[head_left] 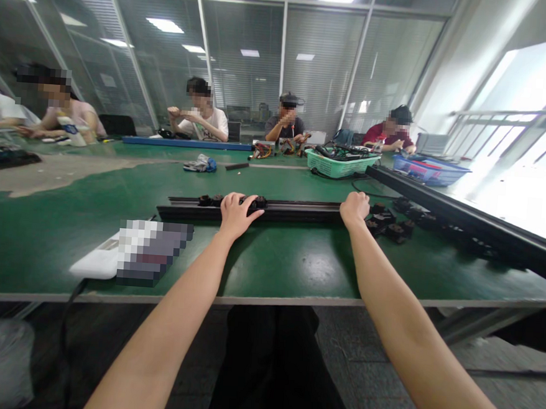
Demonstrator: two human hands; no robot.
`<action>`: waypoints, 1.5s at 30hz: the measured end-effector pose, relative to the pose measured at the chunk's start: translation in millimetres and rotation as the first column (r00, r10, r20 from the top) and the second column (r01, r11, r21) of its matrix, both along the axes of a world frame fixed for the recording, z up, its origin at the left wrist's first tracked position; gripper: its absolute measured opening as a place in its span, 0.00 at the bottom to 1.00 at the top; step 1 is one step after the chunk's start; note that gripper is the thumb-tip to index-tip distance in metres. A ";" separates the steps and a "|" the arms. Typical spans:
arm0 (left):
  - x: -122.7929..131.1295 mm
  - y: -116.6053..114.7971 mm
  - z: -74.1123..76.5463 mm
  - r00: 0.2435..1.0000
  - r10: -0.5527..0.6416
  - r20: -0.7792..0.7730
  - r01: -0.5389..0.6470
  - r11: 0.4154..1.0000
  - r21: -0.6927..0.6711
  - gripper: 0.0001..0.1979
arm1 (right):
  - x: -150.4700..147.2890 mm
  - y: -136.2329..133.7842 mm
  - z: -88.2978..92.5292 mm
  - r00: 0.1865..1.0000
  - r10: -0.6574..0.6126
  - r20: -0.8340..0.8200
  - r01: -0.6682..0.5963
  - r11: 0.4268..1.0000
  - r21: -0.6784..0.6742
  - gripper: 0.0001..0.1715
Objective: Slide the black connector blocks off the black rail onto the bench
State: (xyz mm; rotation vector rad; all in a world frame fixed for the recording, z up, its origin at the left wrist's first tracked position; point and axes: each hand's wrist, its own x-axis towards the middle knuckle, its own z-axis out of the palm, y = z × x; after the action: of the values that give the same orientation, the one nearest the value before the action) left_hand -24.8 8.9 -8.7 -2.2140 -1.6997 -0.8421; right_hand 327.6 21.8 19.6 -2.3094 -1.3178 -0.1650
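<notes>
The black rail (254,210) lies flat across the green table (297,265), under the left hand (237,217) and running right to the right hand (354,211). Small blocks (217,200) sit in a row on top of it, right under and just left of the left fingers (249,200). Those fingers are slightly apart and curled over the blocks; can't tell if they're gripping or just resting. Right fingers (357,198) are together and curled, tips down at the rail's right end, contact or grip unclear.

Just right of the right fingers is a cluster of loose black parts (386,223), with a long black rail (468,225) running beyond them toward the window. Below and left of the left hand sits a white device (94,260), partly pixelated, with a black cable (71,315) dropping off the table edge.

Ahead of the fingers: a cloth bundle (201,163), a short black bar (237,166), a green basket (341,165) holding cables, and a blue basket (427,170). Three co-workers (199,121) sit across the table, hands on their own items; others sit far left.
</notes>
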 end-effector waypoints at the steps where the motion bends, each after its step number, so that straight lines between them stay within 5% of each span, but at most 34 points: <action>1: 0.1 0.0 0.1 1.000 0.000 0.001 0.000 1.000 -0.001 0.27 | 1.3 0.3 -0.1 1.000 0.002 -0.001 -0.002 1.000 -0.002 0.24; 24: 1.3 -0.8 1.5 1.000 0.000 -0.006 0.000 1.000 -0.012 0.28 | 17.5 9.4 -10.5 0.997 -0.076 -0.025 0.078 0.994 0.078 0.25; 45: 1.7 -3.8 3.3 1.000 0.003 -0.010 -0.003 1.000 -0.025 0.28 | 27.5 3.2 -0.6 0.987 -0.104 -0.123 0.127 0.972 0.199 0.22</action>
State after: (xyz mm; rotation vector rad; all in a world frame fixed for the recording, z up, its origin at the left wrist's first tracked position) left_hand -23.1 5.2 -5.4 -2.2274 -1.7180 -0.8121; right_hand 355.1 25.0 19.0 -2.1857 -1.0588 -0.1981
